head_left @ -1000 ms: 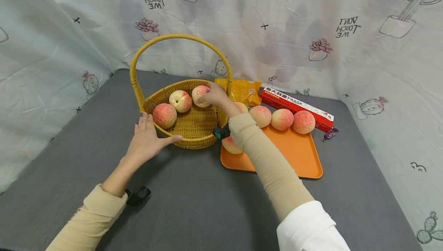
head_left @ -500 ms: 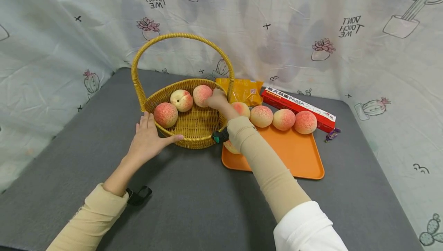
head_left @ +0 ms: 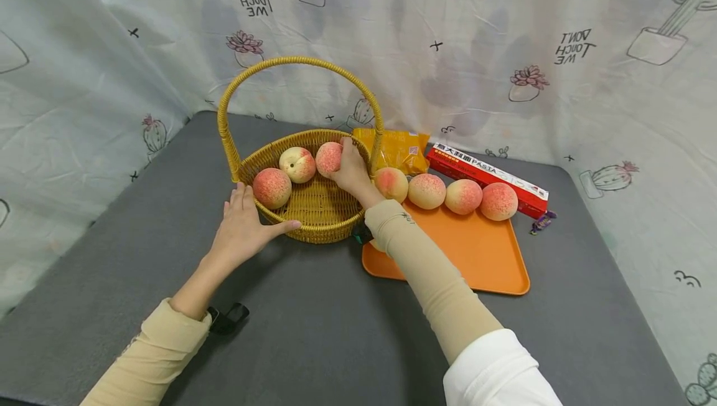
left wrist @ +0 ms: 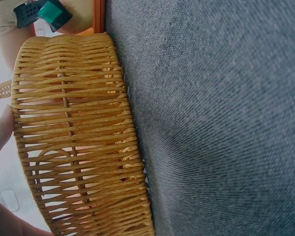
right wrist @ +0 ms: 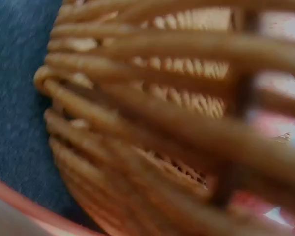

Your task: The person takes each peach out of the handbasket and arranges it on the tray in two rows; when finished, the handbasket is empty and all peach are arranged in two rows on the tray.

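A yellow wicker basket [head_left: 327, 230] with a tall hoop handle stands on the grey table. Three peaches lie in it: one at the front left [head_left: 271, 187], one in the middle [head_left: 297, 164], one at the back [head_left: 328, 159]. My right hand [head_left: 350, 167] cups the back peach from its right side, fingers curled against it. My left hand [head_left: 243, 229] rests flat on the table with straight fingers, its thumb along the basket's front wall [left wrist: 78, 147]. The right wrist view shows only blurred basket weave [right wrist: 162, 123] close up.
An orange tray [head_left: 476, 250] right of the basket carries a row of several peaches [head_left: 427, 190], and my forearm hides part of its near left corner. Behind it lie a yellow packet [head_left: 399, 148], a red pasta box [head_left: 487, 172] and a purple sweet [head_left: 542, 222]. A printed cloth wall surrounds the table.
My right hand came off the top of the back peach and now sits at its right side, the peach resting beside the other two. My left hand stayed put.
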Demonstrator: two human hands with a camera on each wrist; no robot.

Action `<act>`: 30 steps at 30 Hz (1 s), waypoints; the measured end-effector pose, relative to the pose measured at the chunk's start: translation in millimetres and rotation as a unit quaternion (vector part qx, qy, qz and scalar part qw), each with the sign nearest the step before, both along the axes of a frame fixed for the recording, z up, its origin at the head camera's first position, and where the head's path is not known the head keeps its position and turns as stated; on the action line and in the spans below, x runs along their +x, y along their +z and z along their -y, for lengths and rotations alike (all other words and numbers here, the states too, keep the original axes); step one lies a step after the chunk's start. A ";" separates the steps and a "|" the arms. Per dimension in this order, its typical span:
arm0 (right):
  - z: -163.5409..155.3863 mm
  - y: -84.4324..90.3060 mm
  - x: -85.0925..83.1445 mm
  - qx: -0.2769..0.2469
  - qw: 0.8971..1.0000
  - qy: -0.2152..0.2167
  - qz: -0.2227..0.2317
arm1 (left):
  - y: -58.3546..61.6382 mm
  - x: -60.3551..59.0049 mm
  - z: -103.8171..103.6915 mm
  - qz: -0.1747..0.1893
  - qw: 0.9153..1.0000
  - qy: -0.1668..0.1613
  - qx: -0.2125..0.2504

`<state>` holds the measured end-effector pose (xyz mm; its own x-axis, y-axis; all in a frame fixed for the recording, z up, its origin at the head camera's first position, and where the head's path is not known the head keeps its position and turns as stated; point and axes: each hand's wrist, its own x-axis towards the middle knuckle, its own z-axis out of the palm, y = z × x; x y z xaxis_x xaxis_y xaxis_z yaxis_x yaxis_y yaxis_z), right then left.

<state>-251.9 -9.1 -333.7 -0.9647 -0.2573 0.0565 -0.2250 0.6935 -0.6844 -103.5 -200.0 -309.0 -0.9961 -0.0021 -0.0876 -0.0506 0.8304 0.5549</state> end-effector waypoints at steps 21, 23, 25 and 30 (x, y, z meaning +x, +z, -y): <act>-8.0 10.0 10.0 0.012 1.000 0.004 -0.005 | 1.4 -2.1 -2.8 -0.008 1.000 -0.006 -0.002; -9.1 12.4 11.9 0.000 1.000 0.008 0.002 | 1.4 -2.0 -2.4 -0.006 1.000 -0.004 -0.001; -10.3 15.1 13.8 -0.017 1.000 0.014 0.009 | 1.5 -1.8 -1.6 -0.003 1.000 -0.002 0.000; -12.5 22.6 20.0 -0.068 0.997 0.016 0.022 | 1.1 -1.9 0.1 -0.002 1.000 -0.001 0.000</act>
